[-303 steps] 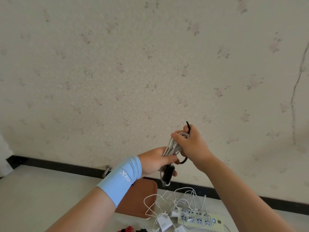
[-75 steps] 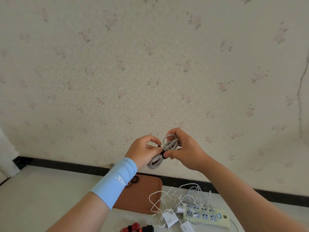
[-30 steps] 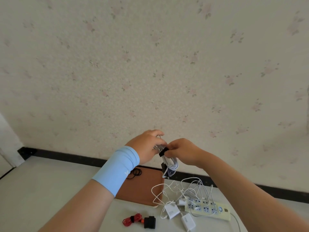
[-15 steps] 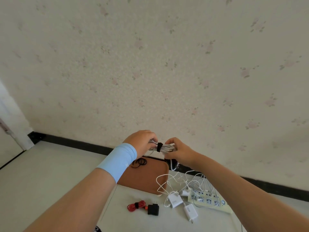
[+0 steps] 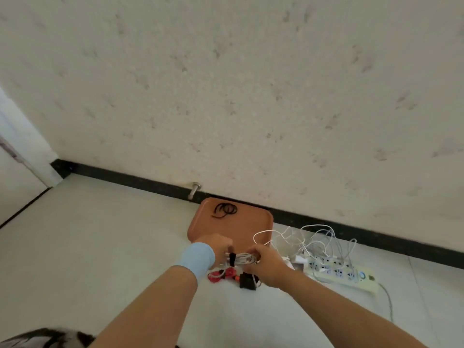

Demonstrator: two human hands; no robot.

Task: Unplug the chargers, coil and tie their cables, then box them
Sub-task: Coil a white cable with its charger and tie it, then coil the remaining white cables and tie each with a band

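Coiled cable (image 5: 242, 259): pale grey-white, bunched into a flat bundle, held level in the air between both hands, above the floor (image 5: 100, 247) and just before the tray's near edge.
Black tie (image 5: 231, 259): wrapped round the bundle near its left end, right beside the left fingers.
Left hand (image 5: 219, 247): fingers curled on the bundle's left end, gripping it; pale blue wristband (image 5: 198, 257) on the wrist.
Right hand (image 5: 267, 264): fingers curled round the bundle's right end, gripping it.
Red cable (image 5: 221, 275): coiled, lying on the floor under the hands, partly hidden by the left wrist.
Black charger (image 5: 247, 283): on the floor just right of the red cable, partly behind the right hand.
Tray (image 5: 251, 222): brown, rounded corners, flat on the floor, far edge against the black baseboard (image 5: 351, 234).
Black bands (image 5: 225, 210): small heap of thin loops at the tray's far left corner.
Power strip (image 5: 339, 271): white, on the floor right of the hands, near the baseboard.
White cables (image 5: 313, 241): loose tangle over the strip's left half, reaching to the tray's right edge.
White charger (image 5: 298, 262): at the strip's left end; plugged in or not, cannot tell.
Door stop (image 5: 194, 189): metal, at the baseboard beyond the tray's far left corner.
Wall (image 5: 226, 96): pale, faintly flowered wallpaper.
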